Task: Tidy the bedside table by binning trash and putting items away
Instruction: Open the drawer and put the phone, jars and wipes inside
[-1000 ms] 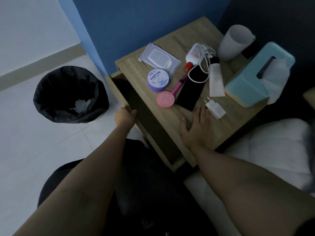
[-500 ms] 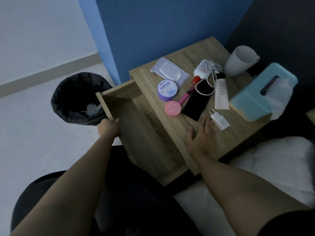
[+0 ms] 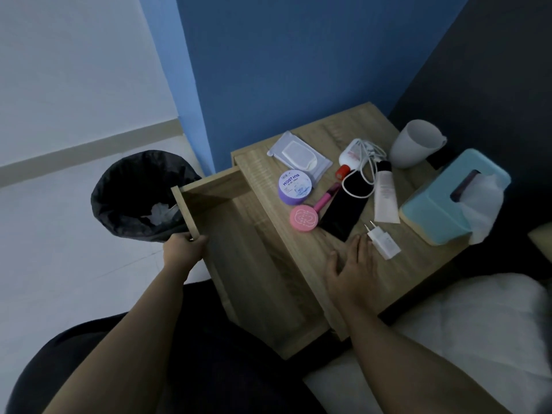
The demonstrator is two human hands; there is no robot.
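Observation:
The wooden bedside table has its drawer pulled out wide and bare inside. My left hand grips the drawer's front panel. My right hand rests flat on the table's near edge, beside a white charger plug. On the top lie a black phone, a pink round compact, a pink stick, a purple cream jar, a wet-wipes pack, a white tube, a white bottle with red cap and a white cable.
A black-lined bin with crumpled paper stands on the floor left of the drawer. A white cup and a teal tissue box sit at the table's far right. White bedding lies lower right. Blue wall behind.
My left hand has pulled the drawer out from nearly shut to wide open. The right hand has stayed flat on the table's edge. The view has tilted upward.

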